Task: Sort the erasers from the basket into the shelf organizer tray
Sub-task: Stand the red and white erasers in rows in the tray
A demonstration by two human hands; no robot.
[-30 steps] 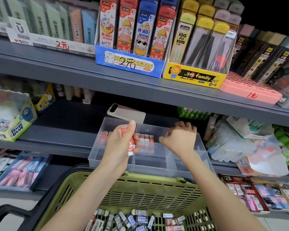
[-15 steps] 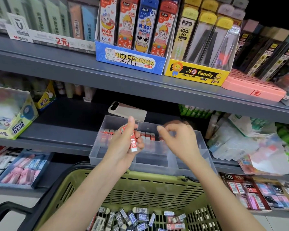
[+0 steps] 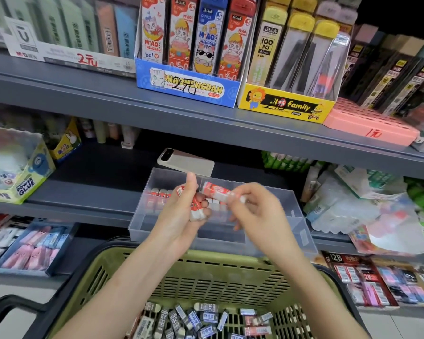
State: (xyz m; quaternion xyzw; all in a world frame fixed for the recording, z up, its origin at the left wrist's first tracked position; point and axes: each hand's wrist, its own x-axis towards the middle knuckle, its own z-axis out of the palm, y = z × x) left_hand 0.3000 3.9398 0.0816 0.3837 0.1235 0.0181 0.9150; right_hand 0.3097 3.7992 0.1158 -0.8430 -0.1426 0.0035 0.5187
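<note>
A clear plastic organizer tray sits on the middle shelf, with a row of red-and-white erasers standing in its back left part. My left hand grips a small bunch of red-and-white erasers over the tray. My right hand pinches one red-and-white eraser and holds it level above the tray, just right of the left hand. Below, the green basket holds several dark and pink wrapped erasers on its floor.
A phone lies on the shelf behind the tray. A glue box stands at the left, plastic-bagged goods at the right. The upper shelf edge overhangs the tray. Eraser boxes fill the lower shelf.
My right hand came back from the tray towards the left hand and now pinches one eraser taken from the bunch. The left hand stayed over the tray.
</note>
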